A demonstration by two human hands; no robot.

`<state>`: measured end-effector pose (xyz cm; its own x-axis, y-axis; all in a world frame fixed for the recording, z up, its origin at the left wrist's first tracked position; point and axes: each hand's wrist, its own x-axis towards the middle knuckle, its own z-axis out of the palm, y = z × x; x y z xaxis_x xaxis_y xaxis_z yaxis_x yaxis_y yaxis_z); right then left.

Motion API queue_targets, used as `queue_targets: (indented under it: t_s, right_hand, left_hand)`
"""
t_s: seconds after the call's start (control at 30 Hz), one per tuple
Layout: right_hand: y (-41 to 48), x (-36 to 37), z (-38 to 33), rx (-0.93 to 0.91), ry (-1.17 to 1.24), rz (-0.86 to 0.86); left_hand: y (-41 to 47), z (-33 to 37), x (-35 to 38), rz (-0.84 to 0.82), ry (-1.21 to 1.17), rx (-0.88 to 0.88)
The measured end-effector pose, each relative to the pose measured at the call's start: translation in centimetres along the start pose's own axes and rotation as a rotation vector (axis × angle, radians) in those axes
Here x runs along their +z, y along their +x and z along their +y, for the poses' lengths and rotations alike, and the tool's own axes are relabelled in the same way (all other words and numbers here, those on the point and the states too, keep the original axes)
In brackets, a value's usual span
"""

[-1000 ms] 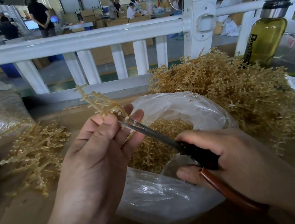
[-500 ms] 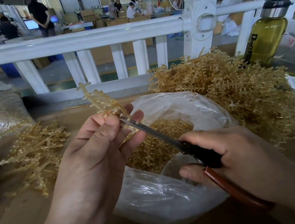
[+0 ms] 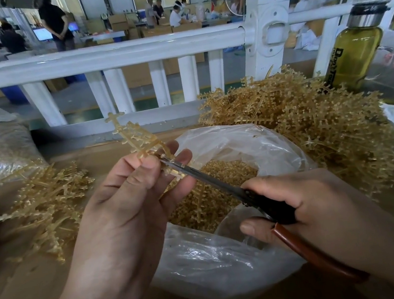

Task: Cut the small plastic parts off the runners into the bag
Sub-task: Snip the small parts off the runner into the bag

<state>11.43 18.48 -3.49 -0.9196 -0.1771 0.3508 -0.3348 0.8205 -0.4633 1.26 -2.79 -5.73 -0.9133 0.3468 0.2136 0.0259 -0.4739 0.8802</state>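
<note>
My left hand [image 3: 123, 208] pinches a tan runner [image 3: 137, 136] between thumb and fingertips above the left rim of the bag [image 3: 218, 271], its far end sticking up away from the bag. My right hand [image 3: 309, 200] is curled round the handles of the scissors [image 3: 209, 175], whose blades reach across the bag's mouth to the runner. Cut parts [image 3: 221, 196] lie inside the bag; one heap of runners [image 3: 311, 122] lies right of it, a smaller heap [image 3: 46, 200] left.

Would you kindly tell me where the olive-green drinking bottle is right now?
In the head view the olive-green drinking bottle stands upright at the far right, beside the white railing, just behind the large pile of runners.
</note>
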Motion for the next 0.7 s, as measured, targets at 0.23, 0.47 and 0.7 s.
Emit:
queue_targets:
  t_s: [0.23, 0.47, 0.7]
  right_hand:
    - [0.2, 0.2, 0.1, -0.013, 0.014, 0.01]
    - [0.1, 0.3, 0.1, -0.01, -0.021, 0.026]
    - [0.2, 0.2, 0.3, -0.015, -0.046, 0.038]
  left_hand:
    - [-0.4, 0.6, 0.6, 0.02, -0.014, 0.011]
    - [-0.4, 0.9, 1.0, 0.005, -0.107, 0.03]
    - [-0.6, 0.9, 1.2, 0.001, -0.089, 0.03]
